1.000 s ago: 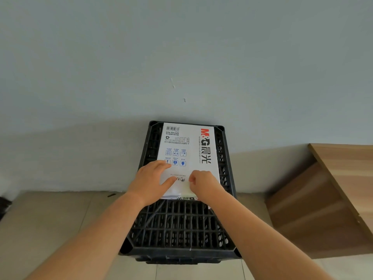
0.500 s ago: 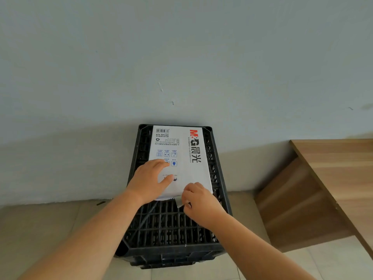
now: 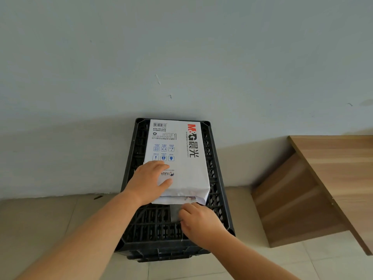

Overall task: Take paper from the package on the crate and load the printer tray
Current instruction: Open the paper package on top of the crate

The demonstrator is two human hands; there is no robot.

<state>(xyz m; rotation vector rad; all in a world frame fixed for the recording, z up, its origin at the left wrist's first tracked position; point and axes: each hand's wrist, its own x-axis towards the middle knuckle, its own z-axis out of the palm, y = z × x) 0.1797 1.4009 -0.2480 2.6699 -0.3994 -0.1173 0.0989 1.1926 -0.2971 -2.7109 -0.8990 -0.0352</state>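
A white paper package (image 3: 181, 150) with red and black print lies along the top of a black plastic crate (image 3: 219, 207), its torn-open end toward me. My left hand (image 3: 145, 182) grips the package's near left corner, thumb across the top. Just in front of the open end, my right hand (image 3: 199, 221) is pinched on a few sheets of paper (image 3: 174, 214) that stick a short way out of the package over the crate's grid. No printer is in view.
The crate stands on a tiled floor (image 3: 40, 223) against a pale blue-grey wall (image 3: 181, 57). A wooden desk (image 3: 333, 158) with a side panel stands to the right, close to the crate.
My right hand has come off the package's top, gone to its open end and drawn toward me with sheets in its fingers. My left hand has stayed on the package.
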